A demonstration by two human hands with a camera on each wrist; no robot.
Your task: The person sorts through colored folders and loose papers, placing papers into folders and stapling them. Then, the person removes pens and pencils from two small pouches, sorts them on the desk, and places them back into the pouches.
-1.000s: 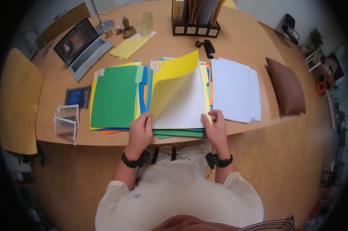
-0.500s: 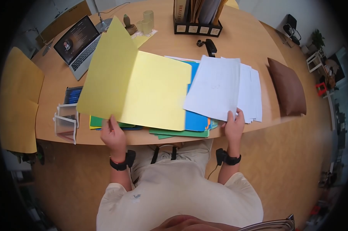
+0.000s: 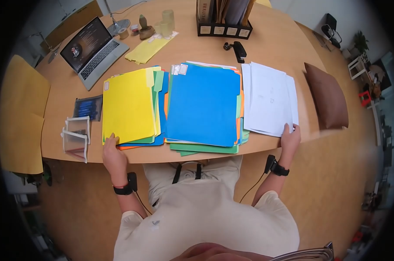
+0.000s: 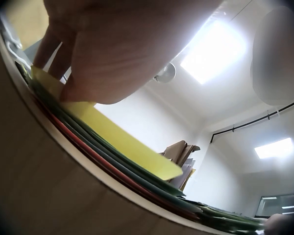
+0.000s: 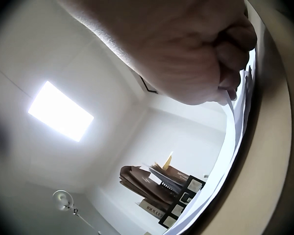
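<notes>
My left hand [image 3: 115, 162] holds the lower left corner of a yellow folder [image 3: 128, 104] on top of the left folder stack. In the left wrist view, the fingers reach over the yellow folder [image 4: 117, 134] at its near edge, above several darker folders. On the right, my right hand [image 3: 290, 140] pinches the lower right corner of white paper sheets [image 3: 266, 98] on the paper pile. Curled fingers at the paper's edge [image 5: 230, 105] show in the right wrist view. Between the hands, a blue folder [image 3: 203, 104] tops the middle stack, with green and orange folders under it.
A laptop [image 3: 92, 54] stands at the back left, zip pouches [image 3: 75, 140] at the left edge. A black stapler [image 3: 239, 52] lies before the file organizer [image 3: 223, 30]. A brown cushion [image 3: 326, 96] sits at the right. Yellow paper [image 3: 151, 48] lies near the cups [image 3: 167, 24].
The yellow folder was opened and moved from the middle stack onto the left one, covering the green folder. The white paper came out of it onto the right pile. The hands moved apart.
</notes>
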